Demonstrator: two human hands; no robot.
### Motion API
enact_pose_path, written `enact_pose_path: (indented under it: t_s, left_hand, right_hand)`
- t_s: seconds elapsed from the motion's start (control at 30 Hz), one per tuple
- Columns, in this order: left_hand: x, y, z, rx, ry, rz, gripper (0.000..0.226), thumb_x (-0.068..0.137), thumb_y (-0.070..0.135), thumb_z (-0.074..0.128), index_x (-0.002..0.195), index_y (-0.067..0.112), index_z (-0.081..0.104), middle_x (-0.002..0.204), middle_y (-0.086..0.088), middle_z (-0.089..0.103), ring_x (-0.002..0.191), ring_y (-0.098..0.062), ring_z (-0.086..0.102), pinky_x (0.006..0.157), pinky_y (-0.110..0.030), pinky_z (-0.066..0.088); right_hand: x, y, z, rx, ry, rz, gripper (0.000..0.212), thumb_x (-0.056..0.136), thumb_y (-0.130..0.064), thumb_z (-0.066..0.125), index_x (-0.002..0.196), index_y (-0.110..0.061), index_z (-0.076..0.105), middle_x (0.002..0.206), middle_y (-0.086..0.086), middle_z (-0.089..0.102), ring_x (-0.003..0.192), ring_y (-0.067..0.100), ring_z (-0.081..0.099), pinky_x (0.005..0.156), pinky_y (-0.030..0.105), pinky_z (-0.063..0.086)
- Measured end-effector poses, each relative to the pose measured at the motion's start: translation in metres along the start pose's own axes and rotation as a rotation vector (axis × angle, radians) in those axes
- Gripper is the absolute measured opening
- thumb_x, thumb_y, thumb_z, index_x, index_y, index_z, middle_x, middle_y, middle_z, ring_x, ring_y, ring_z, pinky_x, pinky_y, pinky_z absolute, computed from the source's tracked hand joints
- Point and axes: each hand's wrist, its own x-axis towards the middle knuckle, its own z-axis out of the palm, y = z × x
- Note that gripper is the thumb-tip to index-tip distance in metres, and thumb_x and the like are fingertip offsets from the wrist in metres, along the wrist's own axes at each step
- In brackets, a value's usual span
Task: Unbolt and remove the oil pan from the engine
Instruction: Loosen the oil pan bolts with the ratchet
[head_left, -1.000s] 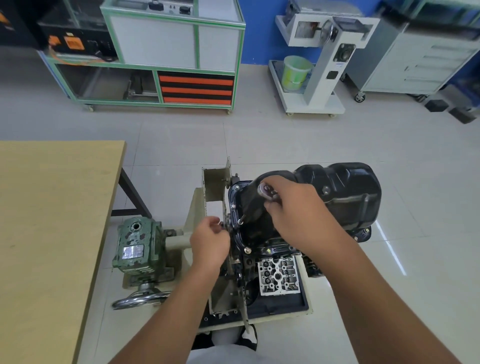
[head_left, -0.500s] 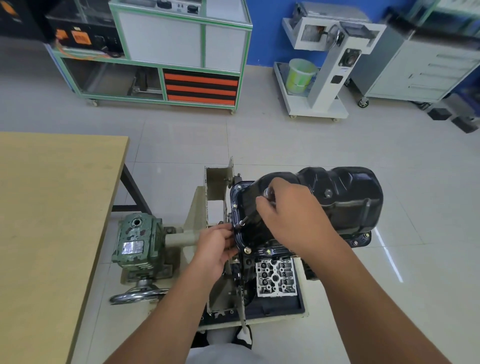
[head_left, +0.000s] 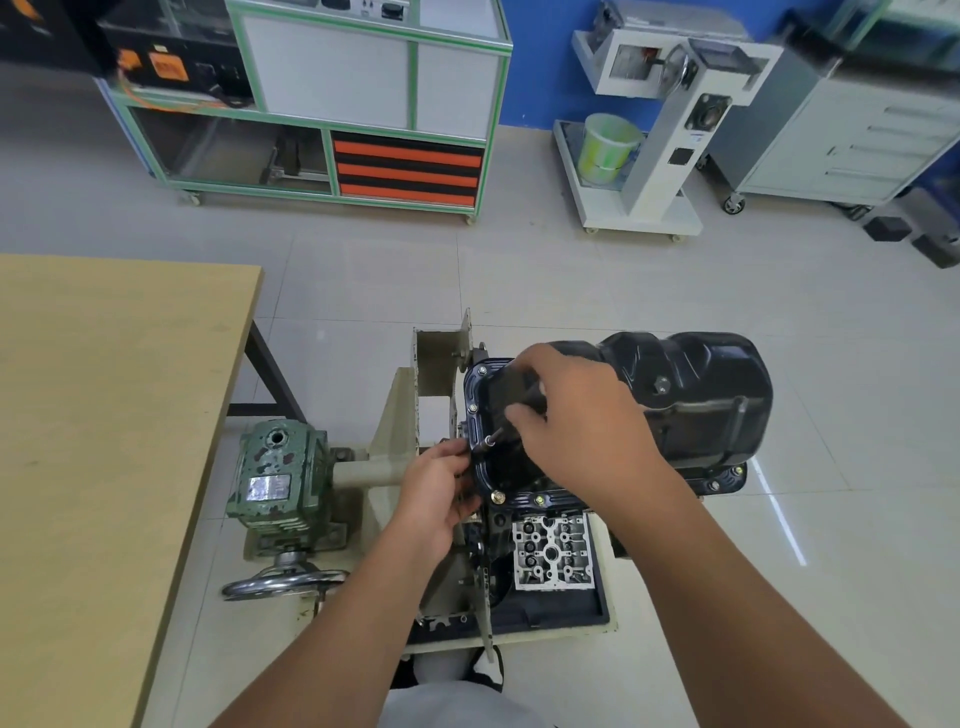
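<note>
1. The glossy black stamped-steel oil pan (head_left: 691, 395) sits uppermost on the upturned engine, which is carried on a beige metal stand (head_left: 395, 415) on the tiled floor; this probably puts the flange bolts within easy reach from above.
2. The right hand (head_left: 576, 426) curls round a slim dark socket driver (head_left: 496, 435), its tip on a bolt at the pan's left flange, apparently to spin it out.
3. The left hand (head_left: 441, 493) has its fingers curled at the flange edge just beside that tip, likely to steady or catch the bolt; whether it pinches anything, I cannot tell.
4. Count: one pan, one driver, two hands, and about six bolt heads visible on the flange, so the pan is not yet free.
5. One green gearbox (head_left: 280, 478) with one handwheel (head_left: 283, 582) below it turns the stand; one light wooden desk (head_left: 104, 441) stands to the left.
</note>
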Motion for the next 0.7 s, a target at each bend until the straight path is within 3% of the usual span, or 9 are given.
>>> enact_pose_path:
  t_s: [0.1, 0.2, 0.27, 0.33, 0.43, 0.53, 0.6, 0.7]
  left_hand:
    - [-0.001, 0.000, 0.002, -0.021, 0.004, 0.005, 0.027, 0.101, 0.001, 0.052, 0.119, 0.016, 0.066, 0.105, -0.010, 0.078, 0.074, -0.016, 0.072, 0.056, -0.029, 0.055]
    - [0.002, 0.000, 0.001, -0.022, 0.021, 0.008, 0.027, 0.100, 0.000, 0.053, 0.119, 0.014, 0.067, 0.107, -0.012, 0.077, 0.074, -0.018, 0.071, 0.058, -0.030, 0.053]
    - [0.002, 0.000, 0.001, -0.017, 0.026, 0.009, 0.026, 0.100, 0.000, 0.054, 0.118, 0.013, 0.067, 0.103, -0.012, 0.077, 0.068, -0.016, 0.071, 0.057, -0.030, 0.052]
    - [0.003, -0.001, 0.000, -0.009, 0.030, 0.008, 0.025, 0.099, 0.000, 0.055, 0.117, 0.014, 0.068, 0.101, -0.012, 0.077, 0.065, -0.015, 0.070, 0.055, -0.030, 0.052]
    - [0.004, -0.001, -0.001, -0.005, 0.037, 0.001, 0.024, 0.099, 0.002, 0.057, 0.115, 0.015, 0.069, 0.103, -0.013, 0.077, 0.070, -0.017, 0.068, 0.056, -0.029, 0.052]
    - [0.006, -0.003, 0.001, -0.031, 0.080, -0.007, 0.026, 0.097, -0.001, 0.056, 0.112, 0.014, 0.071, 0.089, -0.006, 0.075, 0.064, -0.013, 0.063, 0.055, -0.028, 0.050]
    - [0.007, -0.004, 0.005, -0.059, 0.119, 0.002, 0.027, 0.095, -0.003, 0.054, 0.109, 0.013, 0.071, 0.077, -0.001, 0.071, 0.059, -0.011, 0.059, 0.055, -0.028, 0.048]
    - [0.006, -0.007, 0.009, -0.090, 0.129, 0.014, 0.025, 0.097, -0.001, 0.053, 0.108, 0.014, 0.070, 0.081, -0.003, 0.072, 0.065, -0.016, 0.062, 0.059, -0.030, 0.046]
  right_hand:
    - [0.003, 0.001, 0.002, -0.064, -0.046, 0.092, 0.036, 0.095, -0.057, 0.060, 0.102, -0.021, 0.063, 0.089, 0.001, 0.067, 0.085, 0.026, 0.065, 0.068, 0.035, 0.053]
    - [-0.002, 0.000, 0.002, -0.069, -0.040, 0.021, 0.020, 0.097, -0.040, 0.064, 0.112, -0.027, 0.064, 0.098, -0.001, 0.068, 0.088, 0.026, 0.066, 0.069, 0.035, 0.053]
    - [-0.005, 0.001, 0.001, -0.069, -0.036, -0.032, 0.028, 0.095, -0.027, 0.068, 0.121, -0.032, 0.062, 0.109, -0.005, 0.066, 0.095, 0.024, 0.065, 0.074, 0.036, 0.054]
    - [-0.006, 0.002, 0.001, -0.039, -0.013, -0.010, 0.026, 0.093, -0.032, 0.069, 0.118, -0.031, 0.062, 0.105, -0.005, 0.066, 0.094, 0.024, 0.065, 0.073, 0.036, 0.054]
    - [-0.005, 0.002, 0.003, -0.039, -0.024, 0.098, 0.033, 0.095, -0.055, 0.061, 0.105, -0.024, 0.062, 0.086, -0.001, 0.064, 0.084, 0.026, 0.064, 0.067, 0.035, 0.053]
    - [-0.007, 0.005, 0.005, -0.059, -0.033, 0.071, 0.020, 0.098, -0.044, 0.062, 0.109, -0.028, 0.064, 0.094, -0.001, 0.067, 0.090, 0.028, 0.066, 0.074, 0.038, 0.056]
    - [-0.010, 0.006, 0.004, -0.050, -0.026, 0.012, 0.024, 0.094, -0.031, 0.068, 0.118, -0.033, 0.063, 0.104, -0.006, 0.067, 0.097, 0.025, 0.065, 0.076, 0.037, 0.053]
    - [-0.012, 0.006, 0.004, -0.031, 0.000, -0.016, 0.028, 0.092, -0.033, 0.070, 0.119, -0.033, 0.063, 0.104, -0.008, 0.066, 0.097, 0.023, 0.064, 0.075, 0.035, 0.053]
